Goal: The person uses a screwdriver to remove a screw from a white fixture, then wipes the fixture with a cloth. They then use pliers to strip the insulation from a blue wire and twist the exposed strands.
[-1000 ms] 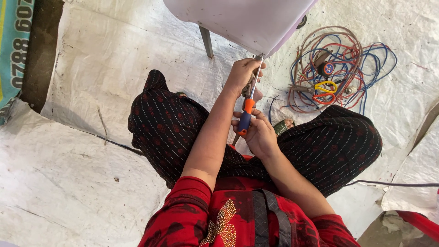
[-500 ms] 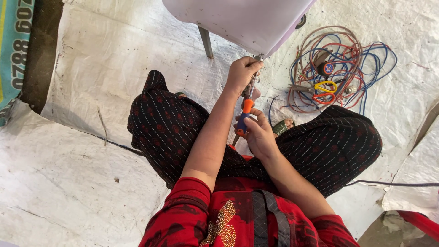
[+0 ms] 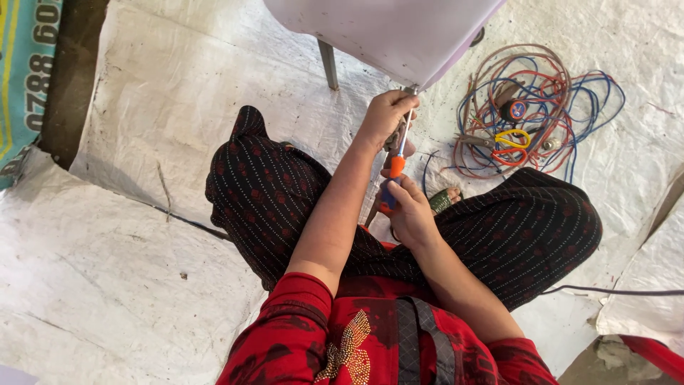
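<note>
While the right hand (image 3: 412, 214) grips the orange-handled screwdriver (image 3: 396, 165), its tip meets the white panel's (image 3: 385, 32) corner. Left hand (image 3: 385, 116) pinches the shaft there.

Orange-and-blue-handled screwdriver (image 3: 394, 171): near upright; tip up at white panel's (image 3: 385, 36) lower edge.

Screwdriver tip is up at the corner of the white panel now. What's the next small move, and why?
Probably turn the handle while pressing toward the tip. The right hand grips the orange-and-blue screwdriver, its shaft points to the white panel's lower corner, and the left hand steadies the tip there. The fastener itself is hidden.
</note>
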